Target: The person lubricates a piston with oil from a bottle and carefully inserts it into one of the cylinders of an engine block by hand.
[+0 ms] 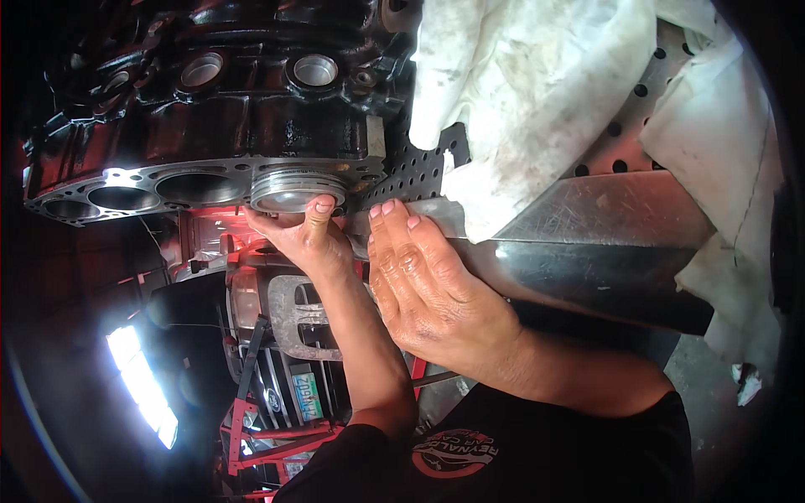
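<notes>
Your left hand (306, 241), spread wide, rests its thumb on the piston (285, 199) protruding from the engine block (251, 130) at ten o'clock, your right hand (432, 289) flat against the desk (587, 214) at four o'clock from it: apparently piston seating, calling for square, even pressure.

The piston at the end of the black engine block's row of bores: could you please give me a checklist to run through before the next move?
1. Piston flush with the engine block: not ok; its banded side stands out past the face.
2. Left hand on the piston: ok; the thumb touches its rim.
3. Right hand clear of the piston: ok; it lies at the metal bench.
4. White cloth clear of the piston: ok; it lies apart.
5. Piston square to its bore: cannot tell from this angle.
6. Bore wall: cannot tell; the piston covers it.
</notes>
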{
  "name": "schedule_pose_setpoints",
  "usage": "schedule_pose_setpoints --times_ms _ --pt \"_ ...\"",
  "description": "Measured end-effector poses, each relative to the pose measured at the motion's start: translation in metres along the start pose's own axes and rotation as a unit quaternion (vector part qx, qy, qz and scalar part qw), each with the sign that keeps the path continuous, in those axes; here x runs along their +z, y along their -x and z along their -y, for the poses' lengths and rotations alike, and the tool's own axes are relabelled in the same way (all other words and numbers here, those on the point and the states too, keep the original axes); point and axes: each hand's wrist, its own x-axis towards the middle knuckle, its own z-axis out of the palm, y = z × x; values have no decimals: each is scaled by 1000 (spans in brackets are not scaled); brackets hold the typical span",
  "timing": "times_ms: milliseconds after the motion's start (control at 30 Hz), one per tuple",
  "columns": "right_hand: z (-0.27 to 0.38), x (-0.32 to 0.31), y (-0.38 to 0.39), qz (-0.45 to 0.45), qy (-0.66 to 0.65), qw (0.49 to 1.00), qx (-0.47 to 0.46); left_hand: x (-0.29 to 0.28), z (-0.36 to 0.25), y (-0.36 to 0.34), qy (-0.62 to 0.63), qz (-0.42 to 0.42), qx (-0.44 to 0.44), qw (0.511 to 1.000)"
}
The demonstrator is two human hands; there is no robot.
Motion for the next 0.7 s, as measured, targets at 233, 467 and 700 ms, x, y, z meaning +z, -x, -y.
schedule_pose_setpoints --times_ms 233,467,700 --pt "-2 3 -3 -20 23 999 25 -1 -8 -5 106 56 -62 991" --pt "-3 2 -57 -84 -141 967 197 0 -1 -11 84 -16 -55 995" --pt "-4 30 -94 -70 -132 968 201 6 6 -14 130 -22 -27 991"
